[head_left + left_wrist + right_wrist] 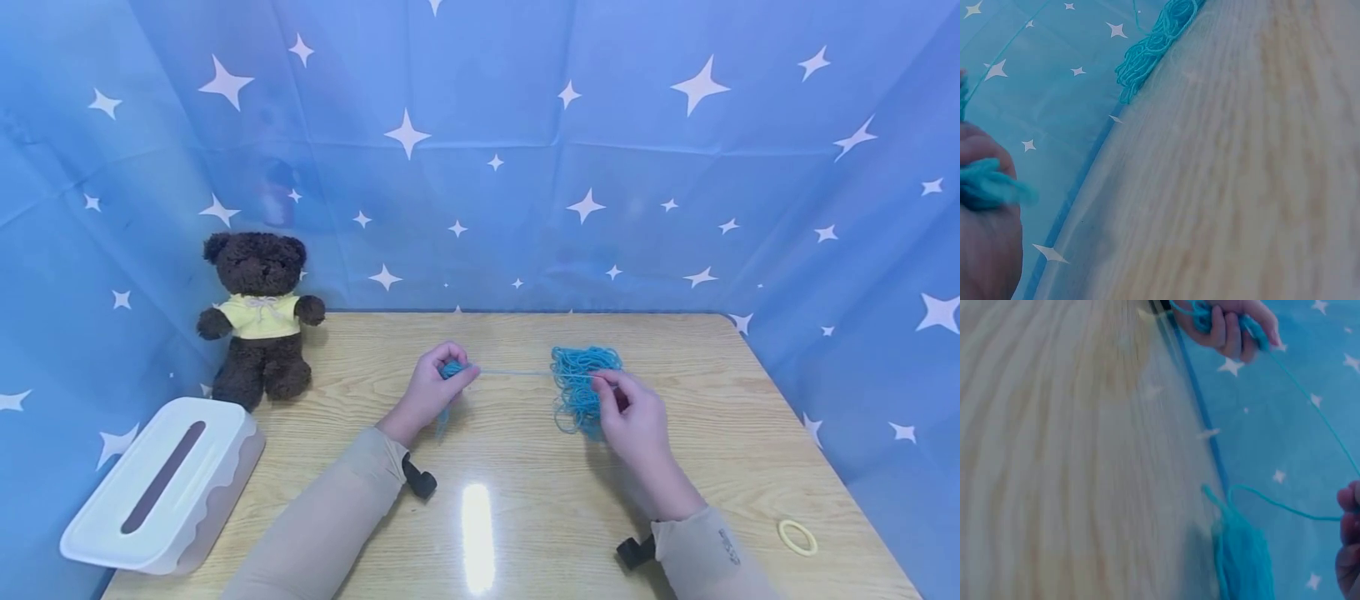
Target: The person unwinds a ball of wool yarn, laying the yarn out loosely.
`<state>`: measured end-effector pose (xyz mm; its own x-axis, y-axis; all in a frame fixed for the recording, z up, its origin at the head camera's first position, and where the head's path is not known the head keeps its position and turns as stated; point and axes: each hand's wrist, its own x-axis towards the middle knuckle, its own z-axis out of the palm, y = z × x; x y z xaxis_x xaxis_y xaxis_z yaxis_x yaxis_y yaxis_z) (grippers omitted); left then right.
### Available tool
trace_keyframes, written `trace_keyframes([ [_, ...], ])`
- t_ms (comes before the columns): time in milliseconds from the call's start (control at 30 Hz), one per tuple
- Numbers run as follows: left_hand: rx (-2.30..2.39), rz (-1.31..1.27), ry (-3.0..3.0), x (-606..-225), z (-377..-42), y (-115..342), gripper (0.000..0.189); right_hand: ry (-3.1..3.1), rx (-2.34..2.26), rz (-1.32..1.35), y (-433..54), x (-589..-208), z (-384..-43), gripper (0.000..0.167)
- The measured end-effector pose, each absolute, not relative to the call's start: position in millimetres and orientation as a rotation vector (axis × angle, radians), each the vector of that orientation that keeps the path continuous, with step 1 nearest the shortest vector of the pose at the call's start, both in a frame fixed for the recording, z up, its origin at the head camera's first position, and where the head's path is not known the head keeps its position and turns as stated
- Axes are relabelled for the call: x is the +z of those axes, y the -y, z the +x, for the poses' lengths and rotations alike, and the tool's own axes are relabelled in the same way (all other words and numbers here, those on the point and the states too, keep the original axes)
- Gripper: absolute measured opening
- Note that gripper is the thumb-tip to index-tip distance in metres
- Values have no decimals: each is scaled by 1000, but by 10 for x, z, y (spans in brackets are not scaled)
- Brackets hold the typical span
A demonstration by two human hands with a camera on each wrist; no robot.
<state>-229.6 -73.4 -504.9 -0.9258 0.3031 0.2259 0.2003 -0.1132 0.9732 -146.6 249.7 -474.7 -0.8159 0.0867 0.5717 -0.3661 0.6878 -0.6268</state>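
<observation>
My left hand holds a small bundle of turquoise yarn, its fingers curled round it; a loose tail dangles below. From there a single strand runs straight across to my right hand, which pinches it between thumb and fingers. Beneath and beside the right hand lies a loose heap of the same yarn on the table. In the right wrist view the strand goes on from the right fingers down to the heap. The left wrist view shows yarn poking out of the left fist.
A brown teddy bear in a yellow top sits at the table's back left. In front of it stands a white tissue box with a slot. A pale yellow ring lies at the right on the wooden table. Blue starry cloth hangs behind.
</observation>
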Motion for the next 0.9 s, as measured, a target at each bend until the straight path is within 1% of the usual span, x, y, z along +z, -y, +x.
trace_keyframes([
  [233,2236,542,-2170,-5090,-2344,716,30,2376,981,84,-2835,-4776,-1377,11],
  [367,2334,501,-2149,-5093,-2367,725,25,2474,934,6,-3016,-4793,-1336,13],
  [533,2424,535,-2021,-5081,-2368,757,8,2606,860,-111,-3199,-4803,-1285,20],
  [700,2453,549,-2005,-5098,-2379,774,10,2783,806,-242,-3326,-4793,-1262,30],
  [900,2429,548,-2011,-5099,-2385,759,14,2988,740,-262,-3332,-4772,-1267,34],
])
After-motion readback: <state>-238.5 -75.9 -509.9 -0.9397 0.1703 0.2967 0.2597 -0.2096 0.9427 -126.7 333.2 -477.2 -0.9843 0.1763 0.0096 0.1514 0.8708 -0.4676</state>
